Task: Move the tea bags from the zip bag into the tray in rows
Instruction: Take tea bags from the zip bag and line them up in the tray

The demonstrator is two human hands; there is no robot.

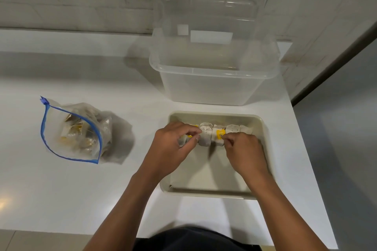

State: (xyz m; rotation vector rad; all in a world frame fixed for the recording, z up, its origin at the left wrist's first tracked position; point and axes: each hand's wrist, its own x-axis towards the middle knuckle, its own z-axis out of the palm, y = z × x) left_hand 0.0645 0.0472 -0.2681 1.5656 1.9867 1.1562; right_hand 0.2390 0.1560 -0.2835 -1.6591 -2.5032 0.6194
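A beige tray point(214, 190) sits on the white counter in front of me. Along its far side lies a row of several tea bags point(205, 135) with yellow tags. My left hand point(173, 144) is over the left end of the row and pinches a tea bag between thumb and fingers. My right hand point(243, 150) is over the right end, fingers curled, pinching at a tea bag with a yellow tag point(220, 133). The zip bag point(75, 132), clear with a blue zip edge, lies open on the counter to the left with more tea bags inside.
A large clear plastic tub point(212, 71) stands just behind the tray, with a clear lid leaning on the brick wall behind it. The counter's right edge point(302, 149) runs close beside the tray. White counter surface lies between the zip bag and the tray.
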